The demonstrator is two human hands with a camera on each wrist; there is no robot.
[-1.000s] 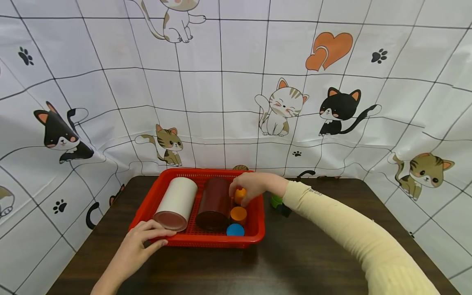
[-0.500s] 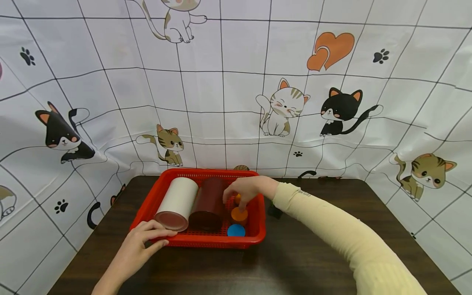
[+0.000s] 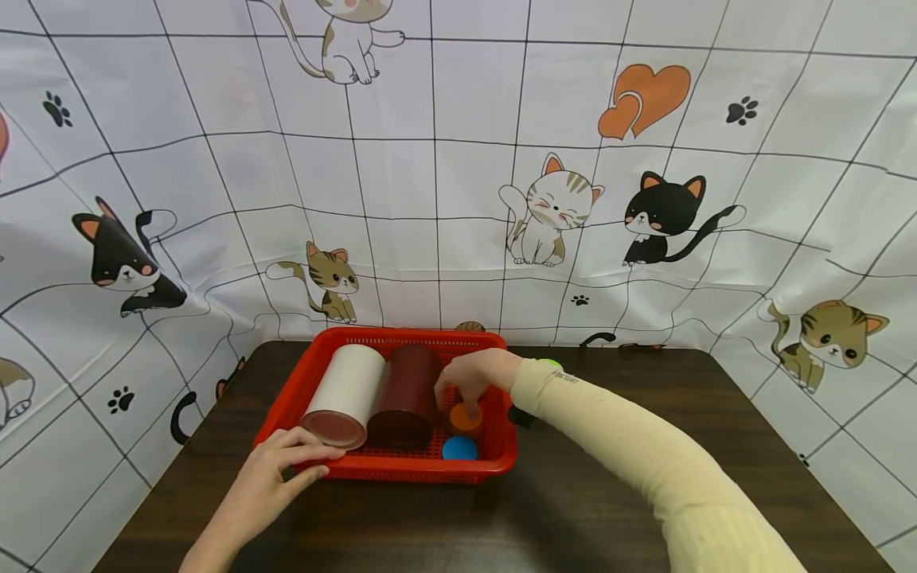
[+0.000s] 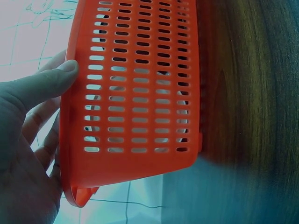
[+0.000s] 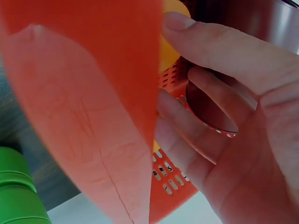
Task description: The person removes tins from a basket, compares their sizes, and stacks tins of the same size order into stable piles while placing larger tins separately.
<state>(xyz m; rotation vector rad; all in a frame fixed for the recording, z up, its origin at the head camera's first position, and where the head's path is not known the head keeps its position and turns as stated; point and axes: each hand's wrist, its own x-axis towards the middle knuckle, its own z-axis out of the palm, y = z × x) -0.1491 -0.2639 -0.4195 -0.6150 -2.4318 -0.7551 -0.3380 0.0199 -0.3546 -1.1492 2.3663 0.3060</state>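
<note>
A red plastic basket (image 3: 401, 472) stands on the dark table. My left hand (image 3: 275, 469) grips its front-left rim, thumb on the outer wall in the left wrist view. Inside lie a white cylinder (image 3: 347, 386) with a pinkish end and a dark red cylinder (image 3: 406, 394) beside it. Along the right side sit an orange-topped piece (image 3: 466, 419) and a blue-topped one (image 3: 459, 448). My right hand (image 3: 469, 374) reaches into the basket, its thumb touching the orange piece. Its fingers (image 5: 224, 91) lie loosely bent near the dark red cylinder. Another yellow-orange piece (image 5: 156, 145) is mostly hidden.
Right of the basket, a green ribbed object (image 5: 18, 189) stands on the table, mostly behind the sleeve (image 3: 609, 422) in the head view. A black item (image 3: 520, 416) is near it. A white sheet (image 3: 458, 199) with cat prints hangs behind the table (image 3: 609, 509).
My right hand has shifted toward the front, from the rear orange piece to the one before it. The dark red cylinder has moved left against the white one. My left hand stays put.
</note>
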